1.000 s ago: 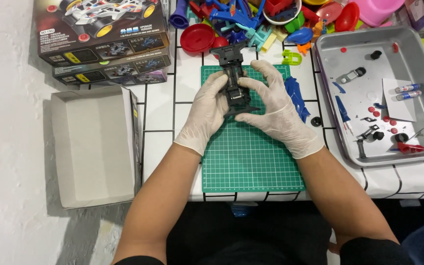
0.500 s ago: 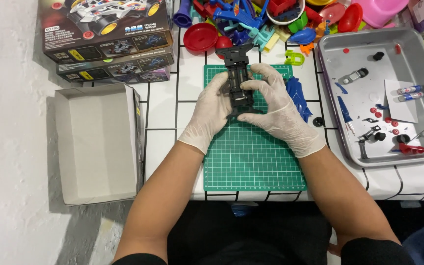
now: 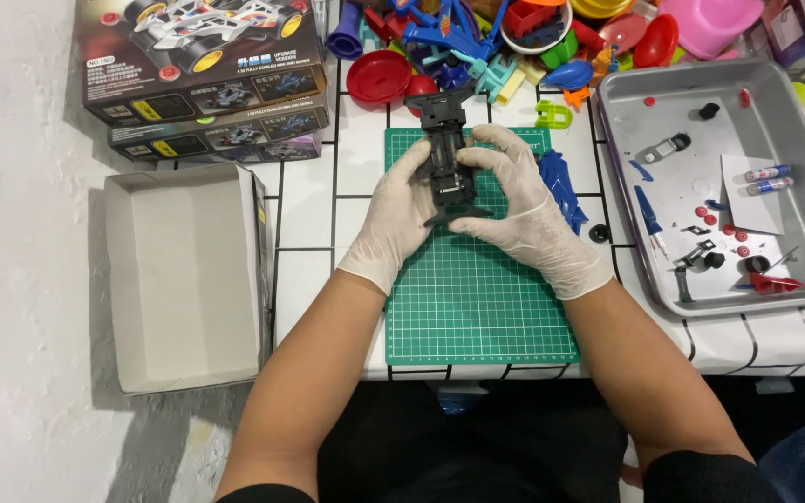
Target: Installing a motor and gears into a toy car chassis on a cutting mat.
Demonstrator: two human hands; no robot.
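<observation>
A black toy-car chassis (image 3: 446,140) lies lengthwise over the far end of a green cutting mat (image 3: 477,298). Both hands wear white gloves. My left hand (image 3: 401,212) grips the chassis from its left side, thumb on top. My right hand (image 3: 520,207) grips it from the right, fingers curled over the middle. The chassis front end sticks out past the fingers toward a red disc (image 3: 377,76). Its rear bumper shows just below the thumbs.
A metal tray (image 3: 798,242) at right holds small parts, tubes and a paper. A blue plastic part (image 3: 562,190) lies beside the mat. Colourful plastic toys (image 3: 514,37) crowd the far edge. Printed kit boxes (image 3: 207,79) and an open grey box lid (image 3: 184,275) stand at left.
Both hands stay on the chassis; the fingers have shifted slightly around it. The view has drifted a little, nothing else moved.
</observation>
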